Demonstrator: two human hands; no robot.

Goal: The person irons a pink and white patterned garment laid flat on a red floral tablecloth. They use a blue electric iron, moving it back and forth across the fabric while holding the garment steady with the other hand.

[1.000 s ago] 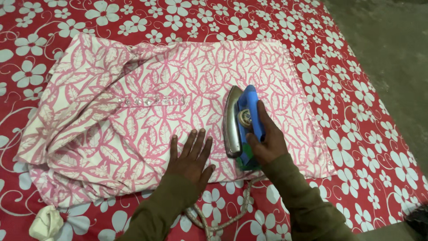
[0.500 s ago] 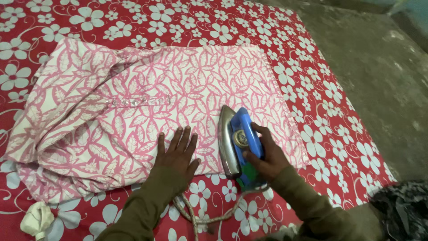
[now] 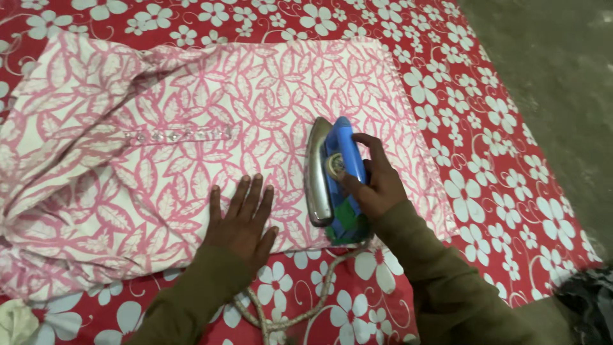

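A white garment with a pink leaf print (image 3: pixel 166 147) lies spread on a red sheet with white flowers (image 3: pixel 485 147). My right hand (image 3: pixel 373 182) grips the handle of a blue electric iron (image 3: pixel 332 176) with a silver soleplate, which sits on the garment's lower right part. My left hand (image 3: pixel 241 220) rests flat, fingers apart, on the garment's lower edge just left of the iron. A row of clear buttons (image 3: pixel 175 135) runs across the garment's middle. The iron's braided cord (image 3: pixel 287 313) trails down between my sleeves.
Bare grey floor (image 3: pixel 562 76) lies past the sheet's right edge. A small crumpled whitish cloth (image 3: pixel 13 322) sits at the bottom left corner. A dark patterned fabric (image 3: pixel 587 300) shows at the bottom right.
The iron slid toward me and then forward again over the garment's lower right part. My left hand stayed flat on the garment. The view shifted slightly.
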